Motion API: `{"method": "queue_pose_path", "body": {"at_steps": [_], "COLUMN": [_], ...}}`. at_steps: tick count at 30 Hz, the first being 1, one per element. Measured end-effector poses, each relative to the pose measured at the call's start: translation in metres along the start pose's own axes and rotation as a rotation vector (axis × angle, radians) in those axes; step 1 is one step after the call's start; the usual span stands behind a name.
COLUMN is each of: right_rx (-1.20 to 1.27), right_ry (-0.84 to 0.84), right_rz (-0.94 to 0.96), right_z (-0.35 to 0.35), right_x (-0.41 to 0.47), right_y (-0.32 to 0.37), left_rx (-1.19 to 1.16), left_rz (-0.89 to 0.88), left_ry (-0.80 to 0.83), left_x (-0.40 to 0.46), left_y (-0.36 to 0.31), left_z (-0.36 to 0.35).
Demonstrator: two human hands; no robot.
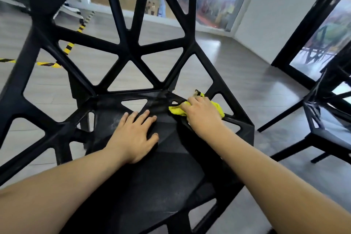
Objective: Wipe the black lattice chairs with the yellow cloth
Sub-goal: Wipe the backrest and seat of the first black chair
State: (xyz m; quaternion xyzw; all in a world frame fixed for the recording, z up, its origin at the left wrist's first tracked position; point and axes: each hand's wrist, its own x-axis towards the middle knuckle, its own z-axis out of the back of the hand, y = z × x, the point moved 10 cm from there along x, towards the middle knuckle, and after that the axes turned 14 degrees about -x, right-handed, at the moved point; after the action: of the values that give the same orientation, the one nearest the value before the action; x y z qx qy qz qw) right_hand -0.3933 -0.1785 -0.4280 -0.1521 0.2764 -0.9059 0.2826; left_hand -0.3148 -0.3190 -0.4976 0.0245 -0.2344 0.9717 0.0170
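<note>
A black lattice chair [131,53] fills the view, its open triangular backrest rising ahead and its dusty seat below. My left hand [133,137] rests flat on the middle of the seat with fingers spread. My right hand [201,114] presses a bunched yellow cloth [216,107] against the back right corner of the seat, where seat and backrest meet. The cloth shows on both sides of the hand; its middle is hidden under my palm and fingers.
A second black lattice chair [326,119] stands close on the right. Grey wood-look floor [237,66] lies around both. Yellow-black hazard tape [70,47] runs across the floor at left. A white wall [284,15] and black-framed glass panels stand behind.
</note>
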Motion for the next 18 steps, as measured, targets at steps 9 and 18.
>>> {"method": "queue_pose_path", "body": {"at_steps": [9, 18], "right_rx": [-0.149, 0.003], "right_ry": [0.110, -0.028], "right_rz": [-0.328, -0.085], "right_z": [-0.005, -0.001], "right_x": [-0.078, -0.013], "right_y": [-0.055, 0.009], "left_rx": [-0.022, -0.004], "left_rz": [0.008, 0.004], "left_ry": [0.035, 0.029], "left_x": [-0.002, -0.001], "left_y": [-0.005, -0.008], "left_z": [-0.004, -0.008]}}
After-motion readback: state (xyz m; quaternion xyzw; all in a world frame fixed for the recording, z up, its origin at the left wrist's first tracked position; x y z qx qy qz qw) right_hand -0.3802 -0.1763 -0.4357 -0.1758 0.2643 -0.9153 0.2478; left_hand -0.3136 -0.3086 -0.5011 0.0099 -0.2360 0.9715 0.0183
